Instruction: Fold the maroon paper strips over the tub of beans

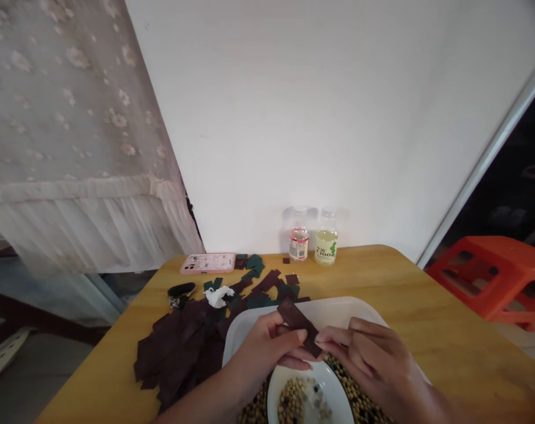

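Note:
A dark brown fabric-like strip (296, 316) slants between my two hands above a white tray (344, 305). My left hand (267, 347) is closed on its middle, thumb on top and fingers beneath. At the strip's lower right end, my right hand (376, 356) is pinched with thumb and forefinger; whether it also holds something small there, I cannot tell. Just below the hands, a white dish (274, 386) holds small yellowish and dark bead-like pieces (293, 396). More of these pieces (360, 391) lie in the tray around the dish.
A heap of dark brown pieces (174, 353) covers the table's left side, with green pieces (254, 265) behind. Nearby lie a crumpled white tissue (218, 296), a black key fob (181, 290) and a pink phone (208, 263). Two bottles (299, 242) (326, 244) stand by the wall. A red stool (501, 282) is right.

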The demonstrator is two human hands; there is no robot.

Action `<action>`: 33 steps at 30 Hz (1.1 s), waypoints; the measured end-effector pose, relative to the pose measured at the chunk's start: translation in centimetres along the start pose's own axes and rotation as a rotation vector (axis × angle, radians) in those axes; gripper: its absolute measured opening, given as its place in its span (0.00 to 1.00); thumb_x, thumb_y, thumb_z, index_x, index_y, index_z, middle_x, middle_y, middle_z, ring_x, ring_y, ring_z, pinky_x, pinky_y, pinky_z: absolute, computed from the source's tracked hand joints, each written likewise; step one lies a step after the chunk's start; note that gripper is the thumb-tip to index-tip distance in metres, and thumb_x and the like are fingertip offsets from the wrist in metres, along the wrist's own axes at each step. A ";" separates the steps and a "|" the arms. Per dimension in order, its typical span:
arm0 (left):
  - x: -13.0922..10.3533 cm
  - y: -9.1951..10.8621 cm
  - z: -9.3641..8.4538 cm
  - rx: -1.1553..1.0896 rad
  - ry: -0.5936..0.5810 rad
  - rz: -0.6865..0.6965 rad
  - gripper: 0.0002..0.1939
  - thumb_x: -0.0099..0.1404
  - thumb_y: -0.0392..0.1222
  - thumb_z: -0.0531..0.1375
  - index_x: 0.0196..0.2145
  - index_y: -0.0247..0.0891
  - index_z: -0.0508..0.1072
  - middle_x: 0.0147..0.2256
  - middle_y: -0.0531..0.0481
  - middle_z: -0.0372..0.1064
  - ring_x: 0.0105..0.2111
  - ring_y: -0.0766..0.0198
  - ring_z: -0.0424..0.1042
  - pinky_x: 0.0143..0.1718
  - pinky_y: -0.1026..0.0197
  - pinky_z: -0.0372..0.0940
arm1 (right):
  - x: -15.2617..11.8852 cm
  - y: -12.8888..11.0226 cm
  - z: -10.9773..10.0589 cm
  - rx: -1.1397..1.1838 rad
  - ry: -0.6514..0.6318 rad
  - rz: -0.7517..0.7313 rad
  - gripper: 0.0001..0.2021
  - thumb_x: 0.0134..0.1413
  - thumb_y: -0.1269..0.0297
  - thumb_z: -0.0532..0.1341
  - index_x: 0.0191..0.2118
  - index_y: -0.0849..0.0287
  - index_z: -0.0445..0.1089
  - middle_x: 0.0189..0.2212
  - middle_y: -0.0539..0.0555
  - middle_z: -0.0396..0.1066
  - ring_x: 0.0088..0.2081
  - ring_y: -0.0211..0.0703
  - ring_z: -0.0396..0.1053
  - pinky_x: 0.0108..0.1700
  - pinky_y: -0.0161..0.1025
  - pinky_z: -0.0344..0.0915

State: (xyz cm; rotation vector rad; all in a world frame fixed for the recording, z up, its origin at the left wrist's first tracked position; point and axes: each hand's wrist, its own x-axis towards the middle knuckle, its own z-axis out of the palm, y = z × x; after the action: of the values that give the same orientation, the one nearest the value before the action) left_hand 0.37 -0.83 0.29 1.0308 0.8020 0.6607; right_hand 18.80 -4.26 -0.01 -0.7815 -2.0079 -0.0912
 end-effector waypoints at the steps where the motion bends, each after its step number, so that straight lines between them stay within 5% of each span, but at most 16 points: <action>1: 0.0 0.1 0.0 0.002 0.003 0.002 0.19 0.50 0.49 0.65 0.35 0.33 0.71 0.25 0.49 0.73 0.27 0.65 0.74 0.31 0.66 0.68 | 0.1 -0.2 0.0 -0.005 -0.016 -0.007 0.09 0.53 0.78 0.57 0.27 0.58 0.61 0.25 0.48 0.73 0.19 0.33 0.59 0.22 0.32 0.58; 6: 0.1 0.3 0.2 0.010 0.007 0.003 0.22 0.47 0.50 0.66 0.36 0.33 0.69 0.23 0.52 0.70 0.24 0.68 0.70 0.30 0.64 0.68 | 0.4 -0.5 0.1 -0.036 -0.032 -0.082 0.07 0.54 0.76 0.56 0.30 0.58 0.63 0.23 0.47 0.73 0.20 0.33 0.60 0.22 0.31 0.58; 12: 0.0 0.4 0.5 0.013 0.006 -0.003 0.19 0.46 0.51 0.67 0.26 0.34 0.66 0.23 0.53 0.68 0.23 0.70 0.68 0.30 0.65 0.67 | -0.2 -0.2 0.4 -0.072 -0.057 -0.080 0.06 0.53 0.75 0.58 0.29 0.59 0.63 0.24 0.47 0.74 0.19 0.33 0.60 0.21 0.32 0.58; 22: 0.3 0.2 0.3 0.074 -0.001 -0.018 0.20 0.43 0.52 0.67 0.27 0.34 0.72 0.23 0.52 0.70 0.23 0.67 0.69 0.28 0.64 0.65 | -0.1 -0.4 0.4 -0.058 -0.161 -0.072 0.03 0.56 0.73 0.56 0.34 0.58 0.65 0.27 0.47 0.74 0.23 0.35 0.67 0.25 0.33 0.62; 33: 0.2 0.2 0.1 0.058 0.034 -0.052 0.20 0.40 0.53 0.68 0.26 0.34 0.74 0.23 0.52 0.71 0.23 0.68 0.70 0.28 0.66 0.66 | 0.3 -0.6 0.4 0.088 -0.051 0.043 0.15 0.54 0.76 0.57 0.22 0.57 0.53 0.19 0.47 0.70 0.20 0.32 0.63 0.21 0.29 0.57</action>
State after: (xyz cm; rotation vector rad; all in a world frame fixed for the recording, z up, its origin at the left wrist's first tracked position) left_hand 0.60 -0.64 0.41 1.0504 0.8793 0.6153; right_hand 18.03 -4.46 0.16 -0.7767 -2.0279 0.0426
